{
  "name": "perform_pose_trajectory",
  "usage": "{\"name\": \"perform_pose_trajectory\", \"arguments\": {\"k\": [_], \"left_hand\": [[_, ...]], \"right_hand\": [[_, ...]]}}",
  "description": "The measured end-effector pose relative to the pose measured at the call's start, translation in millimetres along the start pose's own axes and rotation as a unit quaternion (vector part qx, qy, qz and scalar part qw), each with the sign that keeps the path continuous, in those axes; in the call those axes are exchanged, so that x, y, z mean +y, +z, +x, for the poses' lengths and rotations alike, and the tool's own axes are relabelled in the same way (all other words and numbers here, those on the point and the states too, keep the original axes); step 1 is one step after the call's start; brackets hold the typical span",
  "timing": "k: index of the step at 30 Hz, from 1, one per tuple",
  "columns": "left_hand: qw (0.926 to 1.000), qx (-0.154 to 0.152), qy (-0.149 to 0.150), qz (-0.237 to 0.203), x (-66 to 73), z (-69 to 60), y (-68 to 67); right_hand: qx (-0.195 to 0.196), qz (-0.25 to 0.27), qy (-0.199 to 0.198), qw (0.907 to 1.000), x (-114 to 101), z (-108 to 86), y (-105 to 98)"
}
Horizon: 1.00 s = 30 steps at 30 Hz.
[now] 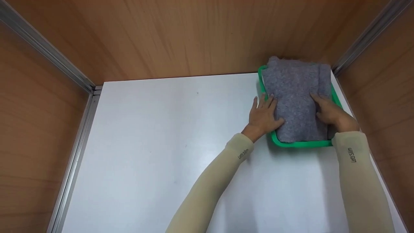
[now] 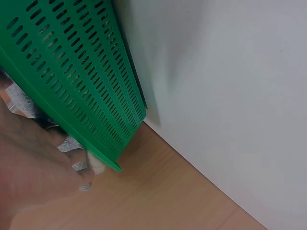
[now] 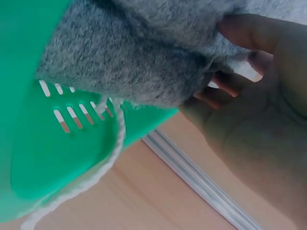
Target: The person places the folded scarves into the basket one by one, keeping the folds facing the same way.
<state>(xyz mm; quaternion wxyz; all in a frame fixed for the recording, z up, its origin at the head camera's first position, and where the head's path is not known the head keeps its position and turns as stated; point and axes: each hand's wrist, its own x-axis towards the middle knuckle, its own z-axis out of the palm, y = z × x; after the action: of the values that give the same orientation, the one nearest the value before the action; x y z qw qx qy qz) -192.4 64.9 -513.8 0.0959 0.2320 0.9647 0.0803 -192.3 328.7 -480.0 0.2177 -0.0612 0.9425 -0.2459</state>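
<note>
A folded, fuzzy grey cloth (image 1: pixel 296 97) lies in a green slotted plastic basket (image 1: pixel 302 144) at the right end of the white table. My left hand (image 1: pixel 263 116) rests over the basket's left rim with its fingers spread, the thumb touching the cloth. At the right side, my right hand (image 1: pixel 334 114) grips the cloth's edge. Its thumb and fingers bend around a fold of the cloth (image 3: pixel 120 62) in the right wrist view. A white twisted cord (image 3: pixel 117 139) hangs against the basket's slotted wall there; the cloth hides where it begins.
A wooden panel (image 1: pixel 194 38) closes off the back, with further wooden panels (image 1: pixel 32 123) at the sides. Metal rails (image 1: pixel 368 32) run along the corners. The basket stands close to the back and right panels. White tabletop (image 1: pixel 161 136) extends to the left.
</note>
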Motion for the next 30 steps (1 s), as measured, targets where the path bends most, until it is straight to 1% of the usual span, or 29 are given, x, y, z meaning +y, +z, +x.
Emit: {"name": "perform_pose_trajectory", "arguments": {"k": [3,6,10,13,15,17,19,21,24,27,30], "left_hand": [[0.9998,-0.004,0.000,0.019,1.8,0.3,0.5],[0.9993,-0.007,0.001,0.037,2.8,0.5,1.2],[0.9986,-0.011,0.005,0.052,3.0,0.8,1.1],[0.9984,-0.010,0.002,0.055,1.3,0.3,0.9],[0.9989,-0.007,-0.004,0.045,-1.2,-0.1,1.9],[0.9997,0.000,-0.008,0.022,-4.2,-1.3,4.4],[0.9999,0.009,-0.006,-0.010,-7.6,-4.0,8.4],[0.9989,0.018,-0.002,-0.042,-11.4,-9.0,12.6],[0.9966,0.028,0.012,-0.076,-17.3,-21.2,19.4],[0.9937,0.039,0.016,-0.104,-28.9,-35.1,23.0],[0.9900,0.050,0.008,-0.131,-46.2,-48.4,25.1]], "right_hand": [[-0.004,0.005,-0.030,0.9995,2.2,0.3,-0.1],[-0.011,0.016,-0.047,0.9987,3.6,1.4,0.0],[-0.037,0.040,-0.028,0.9981,2.8,2.5,-0.6],[-0.049,0.061,-0.008,0.9969,-0.2,5.7,0.4],[-0.049,0.065,-0.003,0.9967,-2.0,10.0,1.1],[-0.038,0.059,-0.007,0.9975,-2.9,13.1,1.7],[-0.018,0.046,-0.017,0.9986,-1.6,14.3,1.9],[0.014,0.024,-0.028,0.9992,0.1,12.1,2.2],[0.071,0.016,-0.037,0.9967,2.7,-2.4,5.6],[0.137,0.017,-0.060,0.9885,-0.8,-18.3,10.8],[0.193,0.031,-0.089,0.9766,-10.5,-31.1,17.4]]}}
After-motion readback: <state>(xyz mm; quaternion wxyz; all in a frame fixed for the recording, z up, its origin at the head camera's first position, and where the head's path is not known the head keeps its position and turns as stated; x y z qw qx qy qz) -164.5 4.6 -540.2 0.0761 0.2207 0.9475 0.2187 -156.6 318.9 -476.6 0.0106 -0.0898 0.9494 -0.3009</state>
